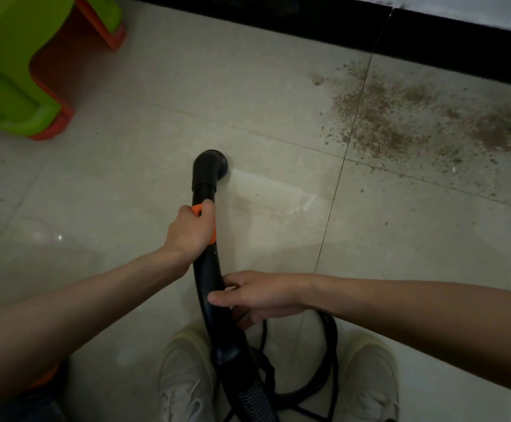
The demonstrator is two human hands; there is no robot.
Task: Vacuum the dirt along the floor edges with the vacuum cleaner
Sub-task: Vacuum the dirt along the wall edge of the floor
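Pale floor tiles are running up to a black skirting board at the top of the head view, and a wide patch of brown dirt is lying on them at the upper right, reaching close to that edge. None of it looks cleared; grains are still scattered thickly across the grout line, so the job appears barely begun, if at all.

A person is standing over the vacuum cleaner's black tube, both shoes showing beside the ribbed hose below. Of the two hands, the left hand is wrapping its fingers round the tube at the orange collar, while the right hand is gripping the tube lower down, thumb lying along it. The nozzle is pointing at bare tile, well apart from the dirt and left of it. It needs swinging rightward and up toward the skirting, by my reckoning.

A green and orange plastic stool is sitting at the upper left.
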